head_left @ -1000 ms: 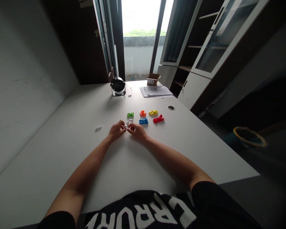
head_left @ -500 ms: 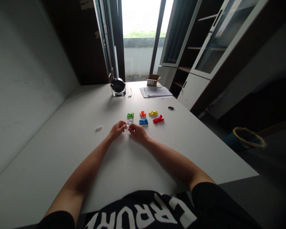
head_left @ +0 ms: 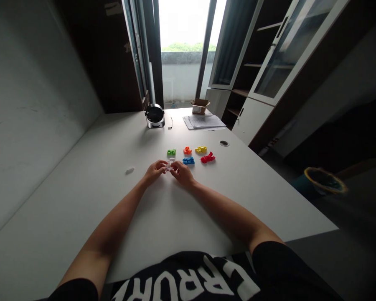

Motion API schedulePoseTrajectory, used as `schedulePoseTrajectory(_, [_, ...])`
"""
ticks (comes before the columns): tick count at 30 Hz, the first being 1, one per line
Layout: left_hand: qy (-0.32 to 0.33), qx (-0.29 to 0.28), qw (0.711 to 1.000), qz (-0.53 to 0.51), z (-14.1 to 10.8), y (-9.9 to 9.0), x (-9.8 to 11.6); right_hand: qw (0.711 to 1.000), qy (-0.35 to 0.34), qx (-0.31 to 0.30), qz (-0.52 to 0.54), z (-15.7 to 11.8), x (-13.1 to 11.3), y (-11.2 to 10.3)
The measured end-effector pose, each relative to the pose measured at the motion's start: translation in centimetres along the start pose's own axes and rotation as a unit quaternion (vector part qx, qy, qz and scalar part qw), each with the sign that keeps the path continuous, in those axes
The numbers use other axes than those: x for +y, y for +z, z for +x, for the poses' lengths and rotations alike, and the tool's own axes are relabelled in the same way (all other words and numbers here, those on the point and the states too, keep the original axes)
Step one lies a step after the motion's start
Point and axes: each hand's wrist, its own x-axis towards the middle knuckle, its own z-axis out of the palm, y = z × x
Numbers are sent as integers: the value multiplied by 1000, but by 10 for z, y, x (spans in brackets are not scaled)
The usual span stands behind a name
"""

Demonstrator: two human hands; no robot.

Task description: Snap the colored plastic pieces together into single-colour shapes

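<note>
Between my two hands is a small white plastic piece, partly covered by fingers; its exact kind is too small to make out. My left hand pinches it from the left with thumb and fingertips. From the right, my right hand grips the same piece. Just beyond lie a green plastic piece and a blue plastic piece. Farther right are an orange piece, a yellow piece and a red piece. A separate small white piece rests left of my left hand.
The white table meets a wall on the left. Toward its far end stand a round black device on a metal stand, papers and an open cardboard box. A cable hole is at right; a bin stands beyond the edge.
Both hands stay at nearly the same spot on the white piece, with only slight finger movement. The view has shifted a little. The coloured pieces lie where they were.
</note>
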Motion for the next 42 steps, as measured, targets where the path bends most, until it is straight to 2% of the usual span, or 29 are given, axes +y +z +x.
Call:
schedulePoseTrajectory(9, [2, 8, 1000, -18, -2, -2, -2, 997, 74, -12, 28, 1, 2, -1])
schedulePoseTrajectory(12, [-14, 6, 1000, -6, -4, -2, -1, 996, 75, -19, 32, 1, 2, -2])
schedulePoseTrajectory(18, [7, 0, 1000, -7, -2, -3, 2, 998, 47, -21, 40, 0, -1, -3])
schedulePoseTrajectory(21, [-9, -19, 1000, 1, 0, -3, 4, 998, 37, -17, 39, 0, -3, -3])
schedulePoseTrajectory(28, [-22, -36, 998, -40, 1, -2, 9, 999, 41, -23, 21, 0, -3, -5])
schedulePoseTrajectory(32, [-23, -30, 996, -82, 0, -2, 7, 998, 44, -22, 42, 0, 1, -4])
schedulePoseTrajectory(42, [-12, -1, 996, -93, -2, 1, 1, 996, 62, -26, 52, 1, 3, -2])
